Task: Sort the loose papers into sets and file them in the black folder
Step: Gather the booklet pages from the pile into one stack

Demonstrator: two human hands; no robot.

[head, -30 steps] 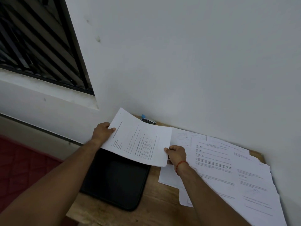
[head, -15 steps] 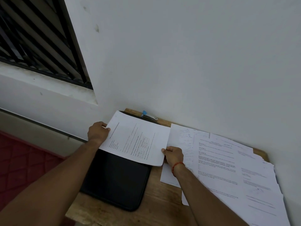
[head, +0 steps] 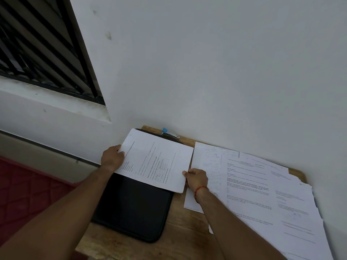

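Lowered since earlier, white printed paper sheet (head: 155, 160) hides upper part of black rectangular folder (head: 135, 209) mid-frame; left hand (head: 112, 159) and right hand (head: 198, 178) pinch its side edges; print illegible.

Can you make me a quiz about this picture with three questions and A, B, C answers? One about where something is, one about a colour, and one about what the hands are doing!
1. Where is the printed sheet?
A. over the black folder
B. on the floor
C. on the window ledge

2. What colour is the wrist thread?
A. green
B. red
C. yellow

3. What are the hands doing to the sheet?
A. tearing it
B. crumpling it
C. holding its edges

Answers:
1 A, it covers the folder's far end.
2 B, a red thread circles the right wrist.
3 C, the left hand and right hand each pinch one edge.
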